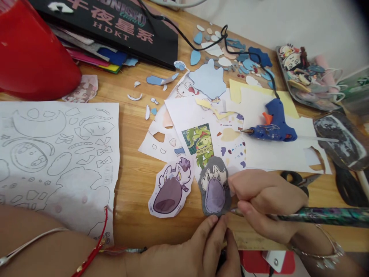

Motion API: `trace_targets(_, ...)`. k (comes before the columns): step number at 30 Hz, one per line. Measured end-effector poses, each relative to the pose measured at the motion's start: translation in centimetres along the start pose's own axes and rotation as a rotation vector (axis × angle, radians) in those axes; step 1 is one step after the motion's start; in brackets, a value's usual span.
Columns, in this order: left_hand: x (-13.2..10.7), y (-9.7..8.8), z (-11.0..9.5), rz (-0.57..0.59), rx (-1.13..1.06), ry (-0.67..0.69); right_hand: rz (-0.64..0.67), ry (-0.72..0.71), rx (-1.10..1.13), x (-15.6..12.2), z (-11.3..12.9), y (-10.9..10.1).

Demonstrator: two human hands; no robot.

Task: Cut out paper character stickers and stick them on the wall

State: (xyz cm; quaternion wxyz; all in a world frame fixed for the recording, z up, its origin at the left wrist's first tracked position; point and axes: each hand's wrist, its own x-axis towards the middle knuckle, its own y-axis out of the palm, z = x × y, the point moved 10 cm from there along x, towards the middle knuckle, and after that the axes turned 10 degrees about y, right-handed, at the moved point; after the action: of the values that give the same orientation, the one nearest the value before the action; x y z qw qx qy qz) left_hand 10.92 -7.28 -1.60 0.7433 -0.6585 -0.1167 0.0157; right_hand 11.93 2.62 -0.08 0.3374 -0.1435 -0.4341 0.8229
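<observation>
My left hand (198,250) pinches the lower edge of a grey foam character piece (215,186) with a purple belly, near the desk's front edge. My right hand (265,204) is closed round a long dark patterned tool (323,215), whose tip meets the foam piece's lower right edge. Its fingers also rest against the piece's right side. Just left of it lies a paper cutout (170,188) of the same character with a white border.
A blue glue gun (272,125) lies on white and yellow sheets behind my hands. A line-drawing template sheet (57,154) is at left. Also in view: black scissors (300,179), blue foam scraps (207,79), a red object (31,50), a tray of figures (305,75).
</observation>
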Motion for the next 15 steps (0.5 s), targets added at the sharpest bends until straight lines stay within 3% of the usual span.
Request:
trace_targets(6,0.01,0.38,-0.25,-0.019,-0.006,-0.046,0.054,-0.124,0.085,0.22,0.78,0.35)
trace_targets(10,0.02,0.21,-0.17,-0.029,-0.015,-0.052,0.05,-0.093,0.135,0.25,0.48,0.33)
trace_targets(15,-0.02,0.16,-0.32,0.001,-0.023,0.034,0.091,-0.089,0.167,0.13,0.3,0.49)
